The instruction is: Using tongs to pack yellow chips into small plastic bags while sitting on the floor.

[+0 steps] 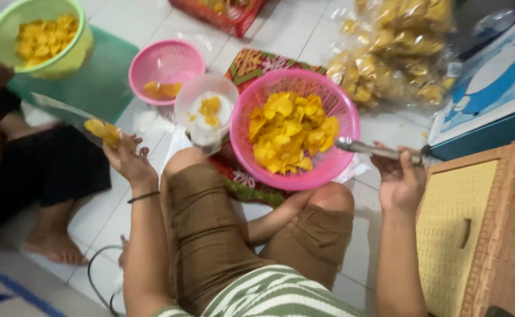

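A white tiled floor (304,29) fills the frame, with another person seated at the left edge. The right hand (399,179), right of centre, clenches metal tongs (375,151) lying nearly level, tips pointing left into the large pink basket (345,117) of yellow chips (289,132). The left hand (129,157), centre-left, grips a clear plastic bag (72,114) slanting toward the upper left.

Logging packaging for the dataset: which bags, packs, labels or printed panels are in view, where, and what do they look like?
Clear plastic bag: in the left hand, a few yellow chips inside.
Clear filled chip bags: piled on the floor, top right.
Red pack: top edge, partly cut off.
Printed panel: far right, blue and white cartoon figure.
Right hand: holds metal tongs.
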